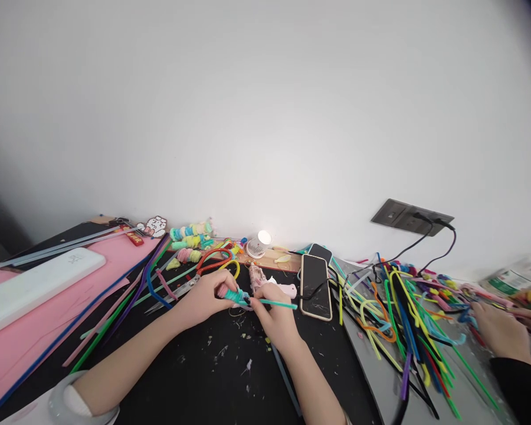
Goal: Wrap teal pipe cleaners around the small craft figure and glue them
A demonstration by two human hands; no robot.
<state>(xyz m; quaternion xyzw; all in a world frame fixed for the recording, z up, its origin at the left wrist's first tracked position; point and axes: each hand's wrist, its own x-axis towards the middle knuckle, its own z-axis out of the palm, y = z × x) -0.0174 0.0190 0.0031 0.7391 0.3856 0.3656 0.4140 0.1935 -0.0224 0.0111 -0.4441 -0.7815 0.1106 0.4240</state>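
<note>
Red packet (131,234) lettering (135,238) is illegible; right hand (278,313) pinches teal pipe cleaner (287,305).

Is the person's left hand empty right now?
No, the left hand pinches a pink-and-turquoise fuzzy piece between its thumb and fingers.

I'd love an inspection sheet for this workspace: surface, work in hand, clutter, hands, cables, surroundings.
Surface: black tabletop, littered with small scraps.
Work in hand: pastel fuzzy coil; teal pipe cleaner.
Clutter: orange-handled scissors, phone, small glowing light, heaped pipe cleaners.
Hands: left hand grips the coil; right hand pinches the teal pipe cleaner.
Cables: two black cables plugged into the wall socket; far ends unclear.
Surroundings: pale wall; another person's hand, far right.
</note>
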